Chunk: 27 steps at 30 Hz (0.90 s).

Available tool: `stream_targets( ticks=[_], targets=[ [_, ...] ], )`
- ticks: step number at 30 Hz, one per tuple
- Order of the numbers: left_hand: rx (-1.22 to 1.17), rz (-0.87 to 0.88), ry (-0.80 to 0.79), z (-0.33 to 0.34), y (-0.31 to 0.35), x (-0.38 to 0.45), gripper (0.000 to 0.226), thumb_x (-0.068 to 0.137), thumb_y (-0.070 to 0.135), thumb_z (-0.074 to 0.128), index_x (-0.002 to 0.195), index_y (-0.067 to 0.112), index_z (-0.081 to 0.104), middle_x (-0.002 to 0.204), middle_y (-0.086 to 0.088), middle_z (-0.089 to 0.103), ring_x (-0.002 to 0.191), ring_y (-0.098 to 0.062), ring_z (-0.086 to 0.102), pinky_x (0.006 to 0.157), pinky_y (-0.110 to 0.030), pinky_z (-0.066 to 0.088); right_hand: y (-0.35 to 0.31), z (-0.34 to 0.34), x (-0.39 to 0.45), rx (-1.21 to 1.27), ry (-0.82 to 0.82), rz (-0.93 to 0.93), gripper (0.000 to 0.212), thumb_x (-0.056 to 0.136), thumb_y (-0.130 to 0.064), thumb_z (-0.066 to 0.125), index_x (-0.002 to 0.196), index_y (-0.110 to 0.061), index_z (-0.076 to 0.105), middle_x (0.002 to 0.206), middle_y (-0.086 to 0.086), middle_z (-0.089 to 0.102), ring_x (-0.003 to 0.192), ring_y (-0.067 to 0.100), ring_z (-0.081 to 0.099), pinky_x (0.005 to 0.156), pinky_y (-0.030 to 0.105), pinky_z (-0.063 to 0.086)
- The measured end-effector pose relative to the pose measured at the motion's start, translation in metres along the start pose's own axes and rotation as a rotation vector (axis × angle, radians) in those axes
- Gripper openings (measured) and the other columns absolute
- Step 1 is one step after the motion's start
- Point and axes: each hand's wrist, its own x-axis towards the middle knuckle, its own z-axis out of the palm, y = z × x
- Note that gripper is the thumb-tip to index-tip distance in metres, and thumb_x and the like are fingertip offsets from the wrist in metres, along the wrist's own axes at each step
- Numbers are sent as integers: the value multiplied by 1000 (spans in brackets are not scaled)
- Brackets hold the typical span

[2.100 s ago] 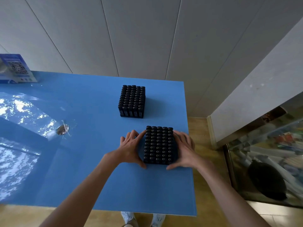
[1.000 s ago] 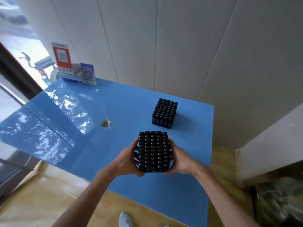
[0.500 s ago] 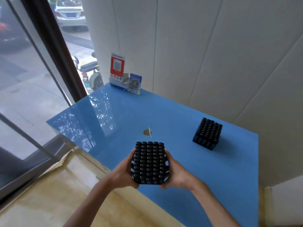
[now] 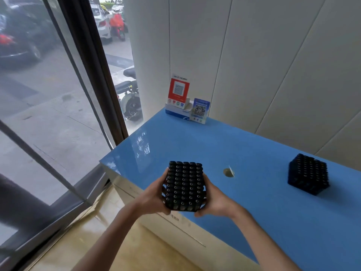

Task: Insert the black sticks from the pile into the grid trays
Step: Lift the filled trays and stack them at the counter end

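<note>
A black grid tray packed with several upright black sticks is held in the air over the blue table's near left edge. My left hand grips its left side and my right hand grips its right side. A second full grid tray stands on the blue table at the far right. No loose pile of sticks is in view.
A small round hole sits in the table top right of the held tray. QR-code signs stand at the table's back corner by the wall. A large window and dark door frame rise on the left, above a tan floor.
Both hands lifted the near tray off the table and carried it left past the table edge. The view swung left, bringing the window into sight; the second tray stayed put.
</note>
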Motion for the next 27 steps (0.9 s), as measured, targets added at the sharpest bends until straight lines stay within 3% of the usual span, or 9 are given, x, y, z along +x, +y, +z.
stream_targets(
  ticks=[5,7,10,14,18,21,24,27],
  targets=[
    [-26,27,-36,-62,-19,23,121,53,-14,78,151,39,31,94,2,64,84,-12,63,69,-36,58,-22,17,62,16,5,71,119,61,9,83,146,-44,18,117,-1,51,78,9,66,71,36,61],
    [-31,32,-43,-83,-30,36,119,53,-16,78,150,38,34,98,0,68,88,-13,65,70,-36,58,-26,22,88,13,14,74,117,60,8,83,145,-43,20,113,-1,51,75,8,65,70,38,61],
    [-20,13,-53,-116,-47,60,120,55,-16,78,152,37,31,89,12,67,81,-7,64,70,-29,56,-29,28,128,2,33,80,116,60,7,83,144,-44,20,114,0,51,73,8,63,70,41,62],
    [7,-13,-41,-160,-68,99,123,50,-5,81,148,49,31,100,6,69,91,-12,66,81,-42,59,-35,30,185,21,70,68,112,59,8,82,136,-48,24,118,2,49,76,12,62,72,49,61],
    [10,-56,-33,-204,-81,139,116,46,-4,82,136,56,39,107,0,71,96,-19,69,82,-47,61,-43,25,235,28,109,104,119,60,7,83,139,-54,18,121,-4,46,76,11,65,71,36,61],
    [14,-59,-65,-233,-85,173,116,45,-3,82,140,48,39,111,0,70,102,-24,68,82,-49,60,-46,16,273,22,142,143,124,62,5,85,147,-44,10,122,-3,45,83,17,69,74,38,62],
    [43,-55,-98,-253,-86,204,114,45,0,81,142,42,39,110,0,69,101,-23,67,83,-48,60,-45,13,303,-4,180,167,120,60,5,85,141,-46,12,120,-1,46,92,24,67,72,44,62],
    [86,-42,-141,-268,-90,234,113,49,-4,81,145,37,37,106,2,68,96,-19,66,81,-40,60,-42,9,328,-6,216,201,123,57,2,85,143,-45,11,118,-1,48,89,18,64,71,42,62]
  ],
)
